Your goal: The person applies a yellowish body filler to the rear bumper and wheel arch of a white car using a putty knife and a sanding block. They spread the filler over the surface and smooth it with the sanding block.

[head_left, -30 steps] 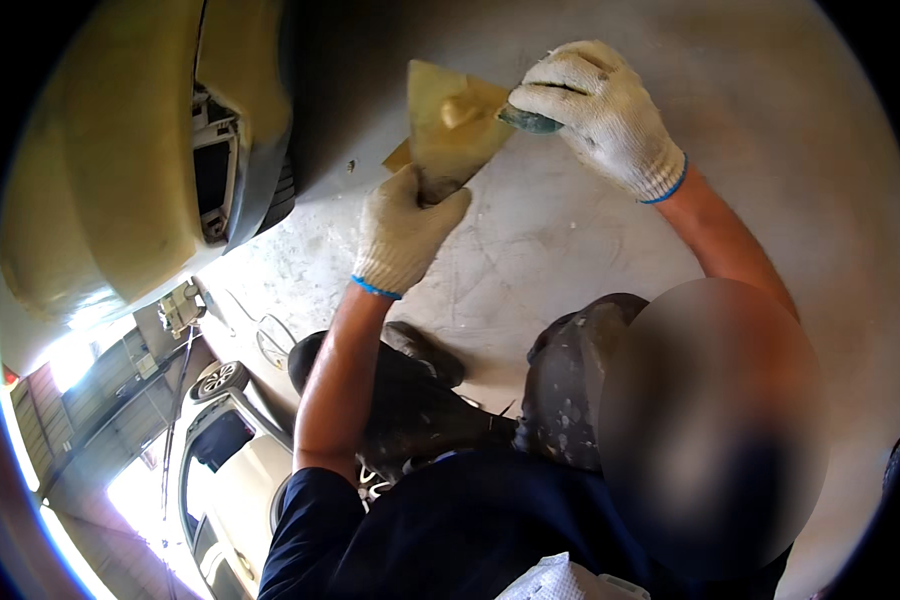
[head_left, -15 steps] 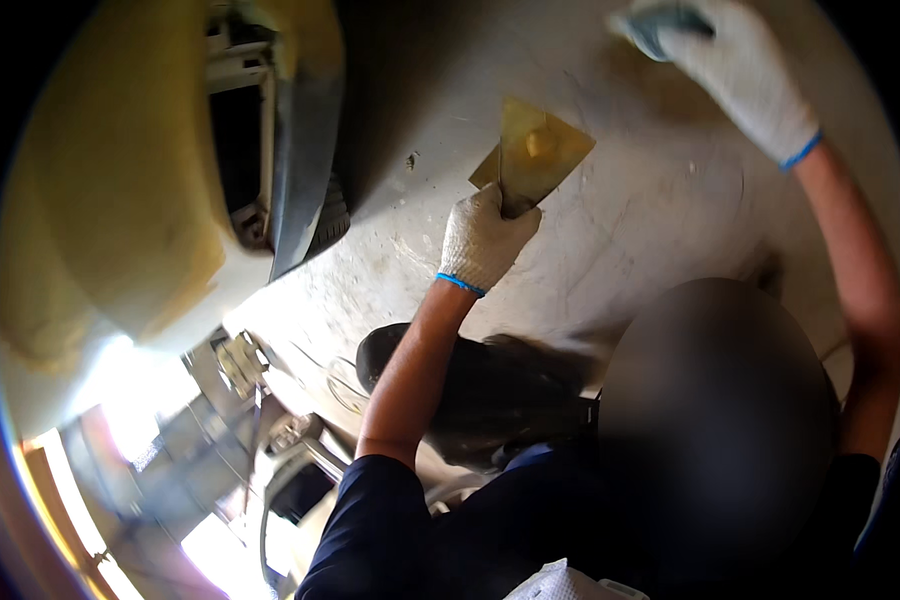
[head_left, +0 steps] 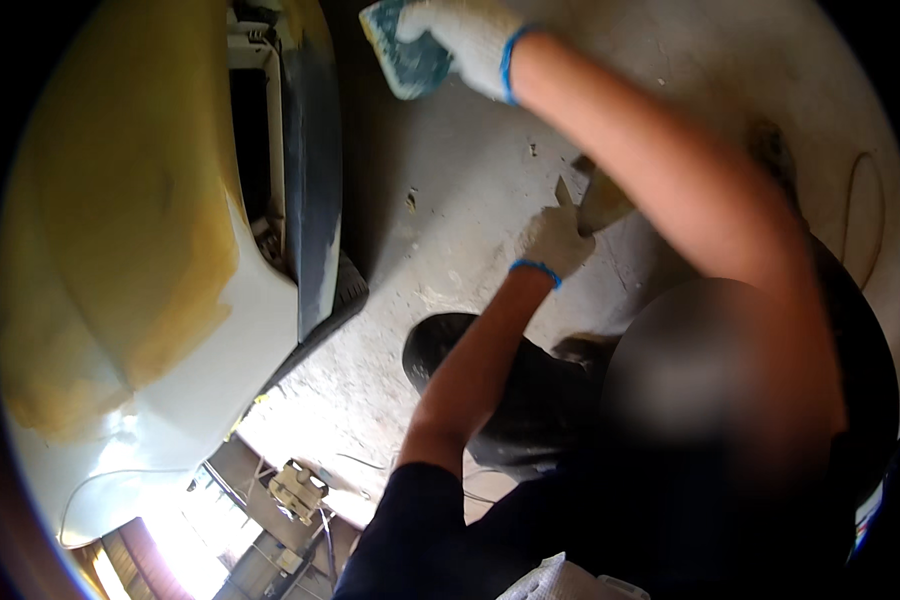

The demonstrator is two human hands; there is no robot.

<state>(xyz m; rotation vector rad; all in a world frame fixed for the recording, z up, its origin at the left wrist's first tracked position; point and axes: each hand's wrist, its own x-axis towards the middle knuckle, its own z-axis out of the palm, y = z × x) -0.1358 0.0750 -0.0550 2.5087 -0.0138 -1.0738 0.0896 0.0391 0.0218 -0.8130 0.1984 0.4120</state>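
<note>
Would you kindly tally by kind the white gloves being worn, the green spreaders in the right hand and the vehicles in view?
White gloves: 2
Green spreader: 1
Vehicle: 1
Total: 4

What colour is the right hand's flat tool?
The flat tool is dark green with a paler edge, in the head view.

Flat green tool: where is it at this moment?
In the head view, the flat green tool is near the top edge, left of centre, held in the gloved right hand, to the right of the car's dark grey panel.
</note>
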